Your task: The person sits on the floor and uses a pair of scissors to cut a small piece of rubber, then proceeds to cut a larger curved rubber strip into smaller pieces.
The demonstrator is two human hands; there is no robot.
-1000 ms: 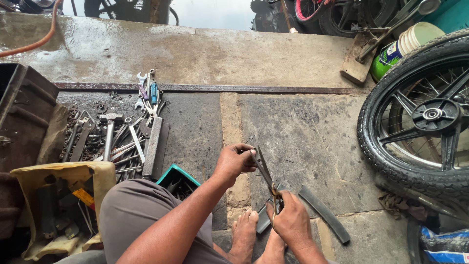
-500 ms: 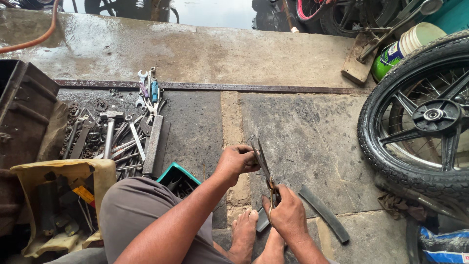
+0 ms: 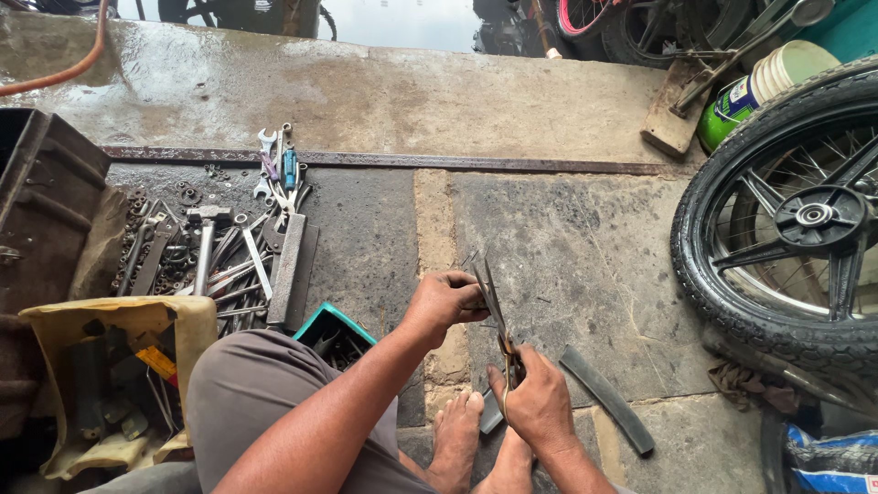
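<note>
My right hand (image 3: 540, 402) grips the handles of a pair of scissors (image 3: 494, 311) whose blades point up and away over the stone floor. My left hand (image 3: 444, 302) pinches a small dark piece against the blades near their middle; the piece itself is mostly hidden by the fingers. A black rubber strip (image 3: 608, 398) lies on the floor just right of my right hand. My bare feet (image 3: 457, 439) rest below the hands, and my knee in grey trousers (image 3: 265, 384) fills the lower left.
A pile of wrenches, a hammer and other hand tools (image 3: 233, 256) lies on the floor at left, beside a dark metal box (image 3: 41, 201). A teal tray (image 3: 334, 334) sits by my knee. A spoked motorcycle wheel (image 3: 796, 229) stands at right, a paint can (image 3: 759, 91) behind it.
The scissors and both hands have stayed nearly in place; the left hand has shifted slightly along the blades.
</note>
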